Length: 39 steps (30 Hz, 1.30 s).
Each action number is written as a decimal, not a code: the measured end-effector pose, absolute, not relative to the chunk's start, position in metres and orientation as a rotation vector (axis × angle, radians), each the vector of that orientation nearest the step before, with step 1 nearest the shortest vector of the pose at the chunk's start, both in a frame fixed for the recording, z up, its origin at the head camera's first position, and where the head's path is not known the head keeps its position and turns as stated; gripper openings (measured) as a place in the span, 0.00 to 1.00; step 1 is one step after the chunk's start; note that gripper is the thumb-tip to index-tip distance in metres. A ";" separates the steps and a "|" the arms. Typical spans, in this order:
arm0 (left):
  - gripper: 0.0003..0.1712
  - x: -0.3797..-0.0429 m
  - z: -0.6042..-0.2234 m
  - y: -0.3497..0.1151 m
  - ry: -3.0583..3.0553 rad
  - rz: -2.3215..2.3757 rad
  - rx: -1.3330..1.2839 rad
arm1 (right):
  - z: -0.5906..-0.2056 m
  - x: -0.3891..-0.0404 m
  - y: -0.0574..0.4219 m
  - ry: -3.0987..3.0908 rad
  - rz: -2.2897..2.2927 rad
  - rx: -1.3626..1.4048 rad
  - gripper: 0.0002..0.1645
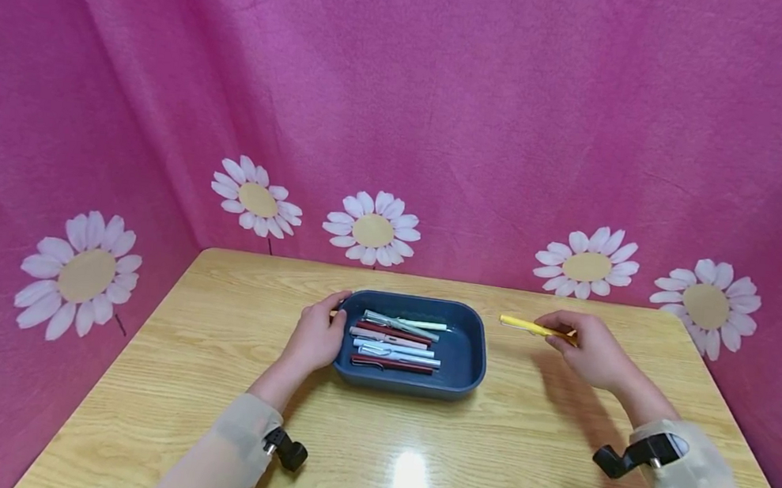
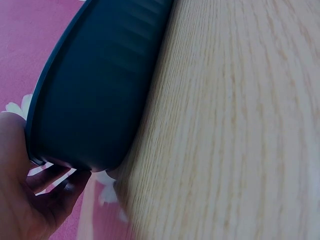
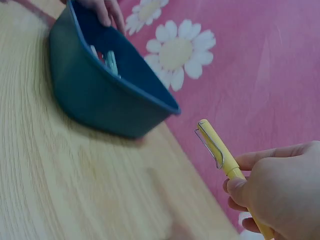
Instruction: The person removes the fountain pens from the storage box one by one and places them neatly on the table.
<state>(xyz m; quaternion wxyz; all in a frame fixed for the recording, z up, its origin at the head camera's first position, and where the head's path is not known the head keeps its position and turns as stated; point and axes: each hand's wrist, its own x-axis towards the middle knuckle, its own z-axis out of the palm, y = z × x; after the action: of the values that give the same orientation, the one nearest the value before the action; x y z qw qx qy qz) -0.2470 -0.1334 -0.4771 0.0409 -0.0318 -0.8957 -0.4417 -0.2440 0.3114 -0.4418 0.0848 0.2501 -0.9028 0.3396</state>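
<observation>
A dark blue rectangular bin (image 1: 468,355) rests on the table, with several capped pens (image 1: 391,339) lying in it, dark red, pale pink, light blue, grey-green and whitish. My left hand (image 1: 319,333) grips the bin's left end, the thumb over the rim; in the left wrist view its fingers (image 2: 70,187) lie against the outer wall. Right of the bin, above the table, my right hand (image 1: 584,344) pinches a yellow pen (image 1: 524,324) between thumb and fingers. The pen's capped end, with a silver wire clip (image 3: 210,148), points toward the bin.
The light wood table (image 1: 224,338) ends at the back and sides against a pink curtain (image 1: 447,123) printed with white daisies. A black camera mount (image 1: 285,449) sits on the left wrist, another mount (image 1: 641,455) on the right.
</observation>
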 end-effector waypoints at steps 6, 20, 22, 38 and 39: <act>0.24 -0.247 -0.477 -0.133 -2.736 -1.340 -0.101 | -0.457 -0.247 0.324 -2.768 1.021 0.649 0.15; 0.25 -0.244 -0.479 -0.134 -2.757 -1.354 -0.076 | -0.490 -0.258 0.332 -2.765 1.059 0.596 0.13; 0.25 -0.244 -0.480 -0.135 -2.766 -1.352 -0.064 | -0.495 -0.259 0.331 -2.776 1.078 0.568 0.13; 0.25 -0.247 -0.479 -0.133 -2.771 -1.351 -0.073 | -0.505 -0.267 0.330 -2.791 1.061 0.519 0.15; 0.25 -0.247 -0.479 -0.133 -2.770 -1.350 -0.071 | -0.505 -0.267 0.329 -2.791 1.058 0.521 0.15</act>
<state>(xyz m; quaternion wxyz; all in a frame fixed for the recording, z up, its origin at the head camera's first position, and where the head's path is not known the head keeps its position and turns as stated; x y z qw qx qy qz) -0.2473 -0.1329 -0.4789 0.0297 -0.0230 -0.8982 -0.4379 -0.2672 0.3295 -0.5048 0.0555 0.1718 -0.9197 0.3487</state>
